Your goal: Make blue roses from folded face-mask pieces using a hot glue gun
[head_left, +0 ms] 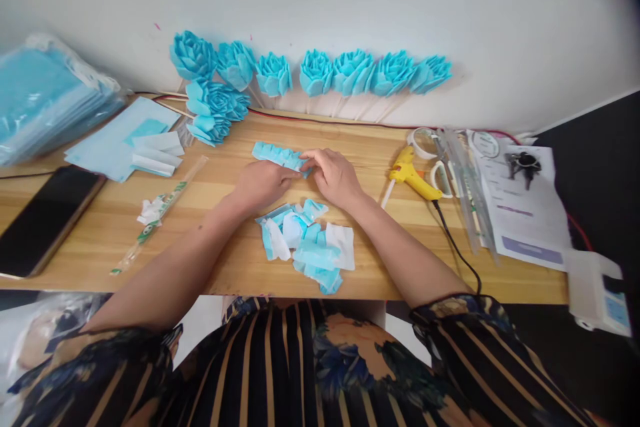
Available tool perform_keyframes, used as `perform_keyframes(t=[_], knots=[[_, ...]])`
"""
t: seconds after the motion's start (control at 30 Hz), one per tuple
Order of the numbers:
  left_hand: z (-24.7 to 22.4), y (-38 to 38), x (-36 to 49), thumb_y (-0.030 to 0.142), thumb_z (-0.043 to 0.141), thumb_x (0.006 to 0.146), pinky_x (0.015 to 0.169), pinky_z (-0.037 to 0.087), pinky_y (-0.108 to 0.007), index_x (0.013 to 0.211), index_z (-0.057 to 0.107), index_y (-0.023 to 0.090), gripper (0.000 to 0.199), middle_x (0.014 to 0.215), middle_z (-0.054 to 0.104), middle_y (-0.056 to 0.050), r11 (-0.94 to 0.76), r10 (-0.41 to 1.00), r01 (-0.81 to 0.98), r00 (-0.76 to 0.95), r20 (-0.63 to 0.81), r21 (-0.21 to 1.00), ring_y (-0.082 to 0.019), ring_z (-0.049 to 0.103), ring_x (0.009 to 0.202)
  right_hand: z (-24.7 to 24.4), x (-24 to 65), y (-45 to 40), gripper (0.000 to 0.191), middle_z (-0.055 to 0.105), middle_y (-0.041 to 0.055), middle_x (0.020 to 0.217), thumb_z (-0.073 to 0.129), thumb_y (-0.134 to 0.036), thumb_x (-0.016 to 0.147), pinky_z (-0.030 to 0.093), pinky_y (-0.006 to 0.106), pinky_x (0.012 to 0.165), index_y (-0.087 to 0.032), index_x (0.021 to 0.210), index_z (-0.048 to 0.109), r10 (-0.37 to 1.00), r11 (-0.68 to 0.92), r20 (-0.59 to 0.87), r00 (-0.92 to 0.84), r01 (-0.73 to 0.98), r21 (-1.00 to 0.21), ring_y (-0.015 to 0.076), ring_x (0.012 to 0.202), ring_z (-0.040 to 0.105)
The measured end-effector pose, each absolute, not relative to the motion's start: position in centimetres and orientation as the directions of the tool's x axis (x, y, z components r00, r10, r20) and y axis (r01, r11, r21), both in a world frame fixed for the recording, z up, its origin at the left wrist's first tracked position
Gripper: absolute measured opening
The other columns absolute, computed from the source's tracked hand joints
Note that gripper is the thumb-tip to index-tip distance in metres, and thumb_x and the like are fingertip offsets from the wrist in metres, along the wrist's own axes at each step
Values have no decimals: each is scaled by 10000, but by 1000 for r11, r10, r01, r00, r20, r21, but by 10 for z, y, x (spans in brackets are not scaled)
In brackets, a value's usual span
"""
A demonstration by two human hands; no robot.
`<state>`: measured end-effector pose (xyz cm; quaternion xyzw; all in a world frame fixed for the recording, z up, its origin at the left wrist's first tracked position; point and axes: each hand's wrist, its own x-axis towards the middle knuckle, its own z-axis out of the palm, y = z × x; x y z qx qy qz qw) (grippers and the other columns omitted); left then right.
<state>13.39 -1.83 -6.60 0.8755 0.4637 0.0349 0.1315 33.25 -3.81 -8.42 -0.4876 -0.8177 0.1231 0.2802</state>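
On the table ahead of me lies a row of small blue non-woven fabric pieces (275, 153), overlapping and slightly curled. At its right end, my right hand (333, 175) has its fingertips pinched on a blue fabric piece. My left hand (264, 183) is curled closed just below the row, its thumb and forefinger meeting that same piece, which the fingers partly hide. Between my forearms sits a loose pile of blue and white fabric pieces (315, 250). Several blue fabric flowers (316, 73) on thin sticks lean along the wall, with more bunched at the left (213, 103).
A yellow glue gun (414, 175) with a black cord lies right, beside white-handled scissors (441, 179), clear packets and a paper sheet (523, 213) bearing keys (524, 167). Leftward are a phone (47, 217), a clear wrapper (160, 213), fabric sheets (107, 140) and bagged blue masks (47, 97).
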Motion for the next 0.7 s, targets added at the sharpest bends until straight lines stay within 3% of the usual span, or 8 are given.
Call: perform_keyframes(t=[0.13,0.27,0.33,0.53,0.7], knots=[[-66,-19,134,230,471,922,775,495,-326,1201,732,340,397,1116,767,-55,-534,824,805,564,-55,258,-252,713,964,-83,331,-38,480,777,25,978,413,-20,750,468,428,917,-219,1144,602,881,470,318,-351,729,-498,270,1029,634],[-66,-20,134,255,458,940,767,496,-331,1211,729,329,390,1075,776,-67,-533,828,811,559,-50,243,-257,712,944,-85,337,-34,448,766,5,933,380,-32,759,510,356,872,-225,1126,548,901,424,394,-181,552,-718,189,903,685],[-67,-20,134,250,451,943,764,495,-329,1208,730,331,394,1092,772,-63,-543,822,803,568,-43,244,-257,709,951,-86,341,-33,420,761,-4,926,380,-55,769,519,337,838,-231,1119,533,907,401,408,-101,497,-769,169,844,690],[-66,-20,133,256,459,943,767,497,-317,1197,735,341,385,1084,773,-57,-531,826,801,562,-41,277,-241,706,934,-85,341,-35,421,757,2,908,373,-53,749,512,349,878,-231,1078,567,905,402,407,-121,557,-727,177,879,694],[-64,-21,134,255,455,938,776,497,-318,1196,737,336,392,1085,773,-62,-525,828,802,559,-45,284,-240,704,936,-84,336,-36,434,765,20,942,395,-59,786,488,393,936,-231,1138,581,879,457,424,-218,639,-619,223,1006,668]])
